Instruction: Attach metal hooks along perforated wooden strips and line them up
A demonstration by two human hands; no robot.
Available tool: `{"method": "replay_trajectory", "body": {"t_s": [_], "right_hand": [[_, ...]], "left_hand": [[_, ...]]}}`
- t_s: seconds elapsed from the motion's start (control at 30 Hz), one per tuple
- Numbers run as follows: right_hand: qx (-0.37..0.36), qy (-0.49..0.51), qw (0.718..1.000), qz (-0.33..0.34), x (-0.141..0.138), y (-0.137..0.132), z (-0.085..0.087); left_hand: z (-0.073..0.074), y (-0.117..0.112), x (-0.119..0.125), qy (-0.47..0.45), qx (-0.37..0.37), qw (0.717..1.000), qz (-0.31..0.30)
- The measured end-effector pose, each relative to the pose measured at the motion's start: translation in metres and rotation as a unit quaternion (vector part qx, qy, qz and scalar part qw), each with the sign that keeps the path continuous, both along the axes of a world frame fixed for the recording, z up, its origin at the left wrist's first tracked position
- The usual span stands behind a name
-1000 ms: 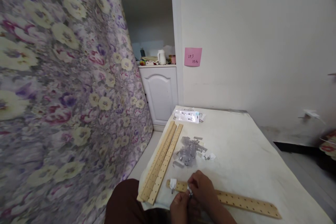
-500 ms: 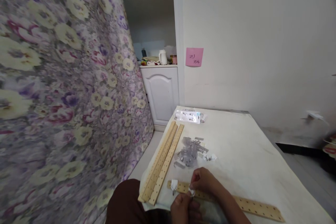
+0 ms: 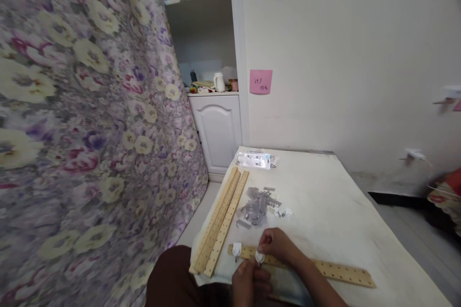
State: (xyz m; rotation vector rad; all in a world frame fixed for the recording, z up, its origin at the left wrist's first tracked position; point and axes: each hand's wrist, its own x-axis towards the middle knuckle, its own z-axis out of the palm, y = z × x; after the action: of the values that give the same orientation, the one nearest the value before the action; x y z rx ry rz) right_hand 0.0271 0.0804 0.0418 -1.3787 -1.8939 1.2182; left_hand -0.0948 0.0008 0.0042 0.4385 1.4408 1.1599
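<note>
A perforated wooden strip (image 3: 334, 271) lies across the near edge of the white table (image 3: 334, 211). One small white hook (image 3: 236, 249) sits on its left end. My right hand (image 3: 279, 244) and my left hand (image 3: 248, 283) meet at a second white hook (image 3: 259, 257) on the strip, both with fingers pinched on it. Beyond them lies a heap of clear plastic bags with metal hooks (image 3: 257, 206).
Two more wooden strips (image 3: 223, 220) lie side by side along the table's left edge. A clear blister pack (image 3: 254, 159) rests at the far left corner. A flowered curtain (image 3: 90, 129) hangs at left. White cupboard (image 3: 216, 129) and pink note (image 3: 260, 81) are behind.
The second white hook has come down onto the strip, to the right of the first one. My right hand shifted slightly up and left; the camera view also drifted.
</note>
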Motion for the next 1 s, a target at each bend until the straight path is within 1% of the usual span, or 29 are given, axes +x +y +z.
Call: {"method": "replay_trajectory", "body": {"t_s": [0.1,0.2,0.3,0.37,0.5,0.73,0.8,0.87,0.9,1.0], "right_hand": [[0.026,-0.001,0.999,-0.020,0.006,-0.005,0.008],[0.055,-0.021,0.998,-0.039,0.018,-0.015,0.014],[0.114,-0.082,0.990,-0.034,0.032,-0.031,0.014],[0.136,-0.116,0.984,-0.026,0.038,-0.041,0.009],[0.141,-0.130,0.981,-0.030,0.038,-0.052,0.001],[0.132,-0.123,0.982,-0.050,0.027,-0.048,-0.005],[0.138,-0.114,0.982,-0.056,0.026,-0.049,-0.005],[0.140,-0.108,0.982,-0.059,0.027,-0.050,-0.004],[0.140,-0.108,0.982,-0.060,0.027,-0.051,-0.003],[0.135,-0.111,0.983,-0.059,0.028,-0.052,0.000]], "left_hand": [[0.003,-0.002,-0.002,-0.011,-0.005,1.000,0.001],[0.009,-0.006,-0.004,-0.015,0.008,1.000,-0.013],[0.014,-0.010,-0.005,-0.026,0.021,0.999,-0.030],[0.015,-0.012,-0.005,-0.030,0.019,0.999,-0.031],[0.014,-0.013,-0.006,-0.040,0.024,0.998,-0.031],[0.013,-0.012,-0.008,-0.037,0.027,0.999,-0.022],[0.012,-0.012,-0.008,-0.035,0.029,0.999,-0.028],[0.011,-0.012,-0.009,-0.030,0.031,0.998,-0.049],[0.011,-0.013,-0.010,-0.020,0.033,0.997,-0.069],[0.016,-0.020,-0.017,0.056,0.067,0.983,-0.158]]}}
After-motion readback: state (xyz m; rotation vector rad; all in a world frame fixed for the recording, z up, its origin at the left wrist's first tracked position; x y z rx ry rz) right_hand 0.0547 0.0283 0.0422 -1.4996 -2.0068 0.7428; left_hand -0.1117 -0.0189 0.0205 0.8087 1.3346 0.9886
